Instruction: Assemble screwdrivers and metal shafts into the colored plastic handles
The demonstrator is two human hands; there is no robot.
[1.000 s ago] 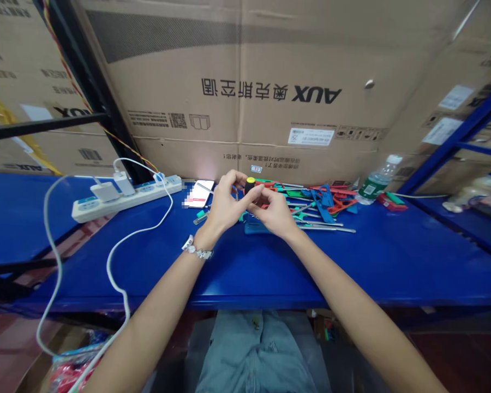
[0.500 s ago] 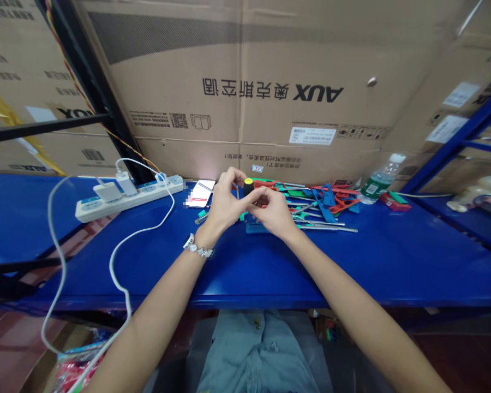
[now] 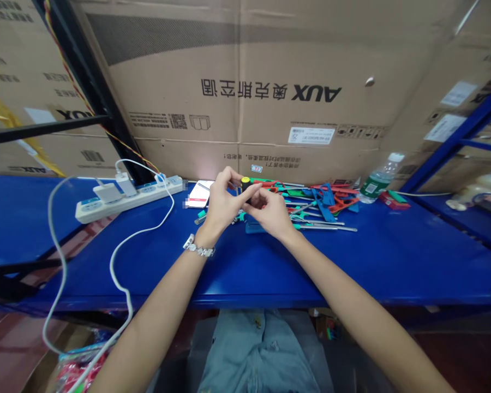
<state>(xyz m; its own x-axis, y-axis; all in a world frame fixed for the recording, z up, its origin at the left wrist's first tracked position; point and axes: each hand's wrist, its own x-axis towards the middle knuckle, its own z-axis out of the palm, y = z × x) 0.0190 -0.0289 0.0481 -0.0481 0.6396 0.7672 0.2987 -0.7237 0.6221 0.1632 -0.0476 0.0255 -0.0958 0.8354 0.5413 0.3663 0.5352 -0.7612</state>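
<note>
A small black object with a yellow top [image 3: 245, 181] is between my two hands, above the back middle of the blue table [image 3: 245, 273]. My left hand [image 3: 225, 202], with a silver watch or bracelet [image 3: 198, 248] at the wrist, has its fingers closed round the left side of it. My right hand [image 3: 272, 213] pinches at its lower right side. The fingers hide most of the object. Just behind and right of my hands lies a pile of tools with red, blue and green parts [image 3: 327, 202] and metal shafts.
A white power strip [image 3: 135, 201] with chargers and a looping white cable [image 3: 114, 262] lies at the left. A phone [image 3: 199, 194] lies beside my left hand. A green-labelled bottle [image 3: 378, 183] stands right, before a large cardboard box [image 3: 265, 43].
The yellow-topped object has tilted and shifted slightly left between my fingers. My right hand has moved slightly left, closer to my left hand.
</note>
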